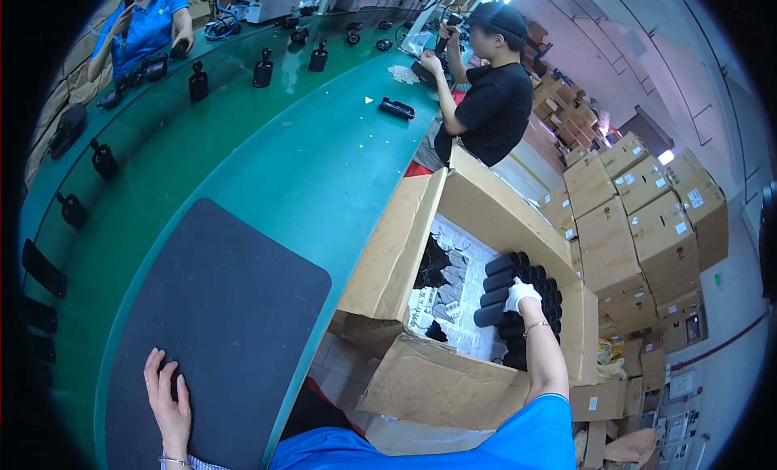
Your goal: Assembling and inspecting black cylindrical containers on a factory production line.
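Black cylinders (495, 298) lie side by side in rows within an open cardboard carton (506, 201), bunched toward its right-hand side, their rounded sides showing. The wearer's right hand (522, 294), in a white glove, reaches down among them with its fingers against the nearest ones; whether it is clamped on one cannot be told. A bracelet circles that wrist, and a bright blue sleeve covers the upper arm. Left of the cylinders, printed paper (468, 296) spreads inside the carton, with dark shapes, hard to make out, along its left edge.

The two hands are well apart. The bare left hand (170, 397) rests on a dark grey mat (235, 300), holding nothing, its fingers curved and slightly parted. The mat lies on a green counter (348, 154), just left of the carton. Farther up the counter are a black oblong part (396, 108) and a small heap of pale pieces (403, 74).

Beyond the counter's left edge, a darker green strip (243, 130) carries black bottle-shaped parts (198, 83), spaced apart. A person in black (495, 106) works at the counter's far end; another in blue (154, 25) sits across the strip. Brown boxes (603, 235) stand stacked at right.
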A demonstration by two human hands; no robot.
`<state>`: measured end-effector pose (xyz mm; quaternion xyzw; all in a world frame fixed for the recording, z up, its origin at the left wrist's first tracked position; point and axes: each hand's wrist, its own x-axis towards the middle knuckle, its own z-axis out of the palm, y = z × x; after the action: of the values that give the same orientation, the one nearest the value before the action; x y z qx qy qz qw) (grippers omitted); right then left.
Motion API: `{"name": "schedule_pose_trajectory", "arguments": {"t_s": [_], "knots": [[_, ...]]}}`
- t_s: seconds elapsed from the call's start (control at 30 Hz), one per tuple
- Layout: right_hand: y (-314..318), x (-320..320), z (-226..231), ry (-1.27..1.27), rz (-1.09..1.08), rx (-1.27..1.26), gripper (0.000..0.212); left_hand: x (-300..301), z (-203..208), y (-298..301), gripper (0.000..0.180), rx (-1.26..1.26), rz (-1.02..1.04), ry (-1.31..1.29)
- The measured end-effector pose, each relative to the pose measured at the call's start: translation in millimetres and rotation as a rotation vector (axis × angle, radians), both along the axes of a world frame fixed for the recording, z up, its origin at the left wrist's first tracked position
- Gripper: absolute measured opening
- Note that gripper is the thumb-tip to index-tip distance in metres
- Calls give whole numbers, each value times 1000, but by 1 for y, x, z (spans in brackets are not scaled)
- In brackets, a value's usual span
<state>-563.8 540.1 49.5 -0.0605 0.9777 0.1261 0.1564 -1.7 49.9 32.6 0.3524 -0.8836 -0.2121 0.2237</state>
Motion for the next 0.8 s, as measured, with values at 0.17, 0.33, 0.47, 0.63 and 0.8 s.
{"name": "schedule_pose_trajectory", "arguments": {"t_s": [0.17, 0.33, 0.47, 0.63, 0.8], "knots": [[22, -25, -15, 80, -137, -319, 48, -1, 4, 1, 21, -2, 5, -7], [33, -12, -63, 167, -273, -623, 55, -4, 2, 1, 21, -5, 10, 2], [26, -7, -57, 232, -288, -728, 57, -6, 5, 0, 21, -12, 5, 24], [-14, 27, -30, 332, -113, -638, 52, 0, 9, 2, 22, -3, 4, 62], [-13, 33, 35, 440, 42, -542, 48, 3, 9, -3, 22, 10, -45, 108]]}}
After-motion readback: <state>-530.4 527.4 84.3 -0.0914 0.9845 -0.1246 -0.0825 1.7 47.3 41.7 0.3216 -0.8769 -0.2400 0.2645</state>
